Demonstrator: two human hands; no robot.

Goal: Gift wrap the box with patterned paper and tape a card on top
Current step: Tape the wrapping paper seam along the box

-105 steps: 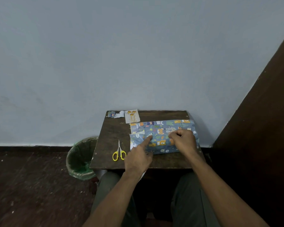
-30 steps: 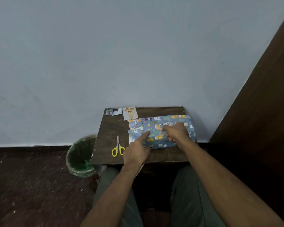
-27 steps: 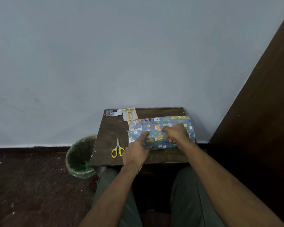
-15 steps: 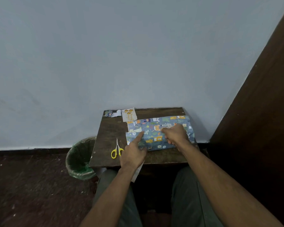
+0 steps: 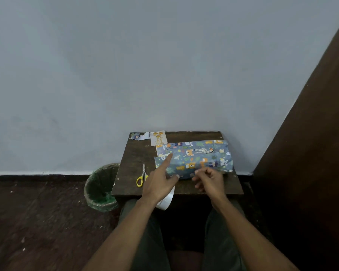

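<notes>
mostly hidden box [image 5: 194, 159] under patterned paper, left hand [image 5: 158, 184] covering tape roll [image 5: 165, 201]

Small table [image 5: 133, 165] set against wall [image 5: 125, 65], between bin [image 5: 101, 187] on floor at left and dark panel [image 5: 311, 153] at right. Wrapped box [image 5: 194, 157] on table's right half. Card [image 5: 158, 137] behind box's left end, at far edge; paper scrap [image 5: 139, 136] just left of card. Scissors [image 5: 142, 178] left of box, near front edge. Left hand [image 5: 160, 182] and right hand [image 5: 210, 179] at box's near edge.
</notes>
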